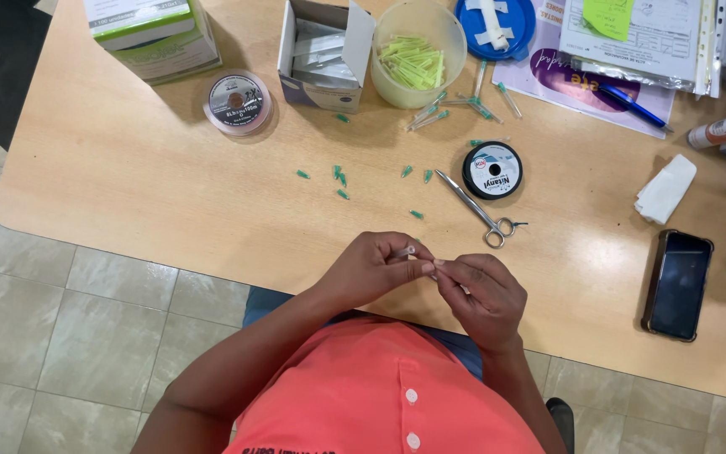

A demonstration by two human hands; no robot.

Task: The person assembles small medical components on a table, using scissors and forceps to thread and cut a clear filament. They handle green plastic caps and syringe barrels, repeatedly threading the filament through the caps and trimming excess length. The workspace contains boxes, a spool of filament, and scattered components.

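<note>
My left hand [376,269] pinches a small clear plastic piece [405,250] between thumb and fingers, just above the near edge of the wooden table [128,185]. My right hand [485,294] meets it fingertip to fingertip, its fingers closed on the same small piece or on something thin that I cannot make out. Both hands hover close together over the table edge, above my orange shirt. Small metal scissors [476,206] lie just beyond the hands. Several tiny green caps [339,176] are scattered on the table further out.
A black spool [491,170] and a clear spool [238,102] lie on the table. A round tub of yellow-green pieces [418,55], an open white box [321,55], a blue lid [493,25], papers, a blue pen [632,105], a folded white cloth [665,189] and a dark phone [678,284] surround them.
</note>
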